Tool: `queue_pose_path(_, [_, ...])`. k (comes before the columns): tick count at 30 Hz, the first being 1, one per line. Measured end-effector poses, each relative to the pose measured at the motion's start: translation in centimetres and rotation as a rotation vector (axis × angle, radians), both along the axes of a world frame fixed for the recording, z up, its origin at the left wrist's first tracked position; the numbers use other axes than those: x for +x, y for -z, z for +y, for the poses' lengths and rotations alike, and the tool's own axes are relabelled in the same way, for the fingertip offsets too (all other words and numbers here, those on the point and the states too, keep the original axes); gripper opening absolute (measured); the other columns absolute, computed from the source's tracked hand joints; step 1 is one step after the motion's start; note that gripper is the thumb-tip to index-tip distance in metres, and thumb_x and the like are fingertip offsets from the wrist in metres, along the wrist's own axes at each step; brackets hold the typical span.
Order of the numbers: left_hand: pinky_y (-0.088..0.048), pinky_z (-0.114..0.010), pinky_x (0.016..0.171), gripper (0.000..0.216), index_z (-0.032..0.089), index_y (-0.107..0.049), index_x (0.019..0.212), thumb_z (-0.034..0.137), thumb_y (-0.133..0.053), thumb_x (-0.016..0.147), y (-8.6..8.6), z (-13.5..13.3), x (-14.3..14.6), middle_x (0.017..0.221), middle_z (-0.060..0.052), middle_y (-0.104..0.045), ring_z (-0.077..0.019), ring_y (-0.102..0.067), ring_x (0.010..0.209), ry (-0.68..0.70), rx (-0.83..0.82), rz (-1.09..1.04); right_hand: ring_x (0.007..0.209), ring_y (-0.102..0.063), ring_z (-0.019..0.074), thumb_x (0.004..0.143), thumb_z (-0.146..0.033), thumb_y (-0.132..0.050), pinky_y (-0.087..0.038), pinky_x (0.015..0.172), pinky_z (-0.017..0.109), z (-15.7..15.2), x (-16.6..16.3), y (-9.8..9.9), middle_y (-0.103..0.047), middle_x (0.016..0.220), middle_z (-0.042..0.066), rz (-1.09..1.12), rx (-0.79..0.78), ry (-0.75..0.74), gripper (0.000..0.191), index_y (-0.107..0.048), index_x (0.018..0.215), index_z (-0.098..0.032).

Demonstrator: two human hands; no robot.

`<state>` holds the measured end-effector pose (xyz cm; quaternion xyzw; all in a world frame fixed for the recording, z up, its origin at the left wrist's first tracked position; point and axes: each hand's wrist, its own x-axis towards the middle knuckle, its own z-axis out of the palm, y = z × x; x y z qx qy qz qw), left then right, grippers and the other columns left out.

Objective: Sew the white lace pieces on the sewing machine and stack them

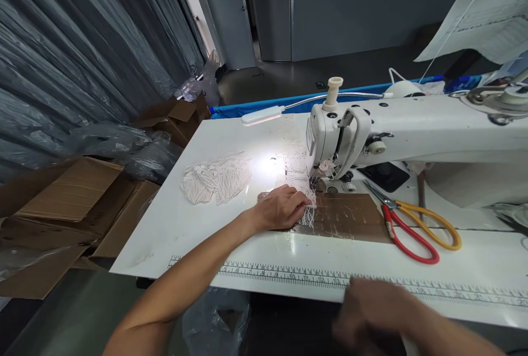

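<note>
My left hand (281, 207) lies flat with fingers pressed on a strip of white lace (306, 214), just in front of the needle of a white sewing machine (396, 136). The lace runs under the presser foot and away behind it. My right hand (373, 312) is low at the table's front edge, smeared by motion, so its fingers cannot be made out. A brown patch (350, 217) on the table lies under the lace.
Red and yellow handled scissors (412, 224) lie right of the needle. A pile of white lace pieces (216, 180) sits at the table's left. A gooseneck lamp (264, 116) lights the white table (173, 224), which has a printed ruler (289, 273). Cardboard boxes (70, 202) stand on the left.
</note>
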<state>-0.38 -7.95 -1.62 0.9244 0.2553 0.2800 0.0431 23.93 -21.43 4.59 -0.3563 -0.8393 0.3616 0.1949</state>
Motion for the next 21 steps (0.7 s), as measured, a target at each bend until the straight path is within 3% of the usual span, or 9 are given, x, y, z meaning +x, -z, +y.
queue_pose_path(4, [-0.052,-0.031,0.071,0.018,0.012,-0.061,0.103,0.017,-0.047,0.093,0.5,0.2,-0.3,0.086,-0.008,-0.07,-0.0159,-0.062,0.077,0.092,0.113,0.087,0.079,-0.065,0.0182,0.095,-0.034,-0.045,-0.052,0.067,0.028,7.1,0.0,2.0,-0.07,0.094,0.004,-0.084,-0.065,0.15,0.025,-0.066,0.103,-0.024])
queue_pose_path(6, [-0.051,-0.031,0.074,0.014,0.014,-0.064,0.096,0.018,-0.051,0.093,0.5,0.4,-0.4,0.098,-0.007,-0.071,-0.015,-0.063,0.081,0.139,0.14,0.093,0.081,-0.065,0.0205,0.092,-0.031,-0.045,-0.051,0.075,0.032,10.3,-0.2,3.3,-0.071,0.093,0.006,-0.115,0.018,0.247,0.026,-0.067,0.101,-0.02])
queue_pose_path(9, [-0.051,-0.032,0.075,0.013,0.015,-0.065,0.088,0.017,-0.053,0.092,0.6,0.4,-0.3,0.106,-0.006,-0.07,-0.0143,-0.064,0.083,0.143,0.171,0.077,0.074,-0.065,0.0224,0.088,-0.03,-0.045,-0.049,0.069,0.033,13.1,-0.5,5.2,-0.071,0.084,0.006,-0.192,0.116,0.347,0.028,-0.068,0.099,-0.02])
queue_pose_path(14, [-0.05,-0.032,0.075,0.011,0.015,-0.066,0.089,0.015,-0.055,0.091,0.6,0.4,-0.4,0.099,-0.005,-0.072,-0.0136,-0.064,0.081,0.144,0.153,0.058,0.07,-0.063,0.021,0.089,-0.034,-0.045,-0.044,0.058,0.029,13.0,-0.5,6.9,-0.07,0.085,0.006,-0.199,0.251,0.448,0.034,-0.067,0.111,-0.021])
queue_pose_path(21, [-0.052,-0.031,0.076,0.011,0.016,-0.066,0.091,0.016,-0.056,0.091,0.1,0.3,-0.3,0.094,-0.005,-0.072,-0.0136,-0.065,0.081,0.128,0.086,0.043,0.06,-0.057,0.0156,0.095,-0.04,-0.037,-0.035,0.054,0.028,11.9,-0.4,7.4,-0.063,0.103,0.009,-0.4,0.478,0.272,0.042,-0.057,0.131,-0.032])
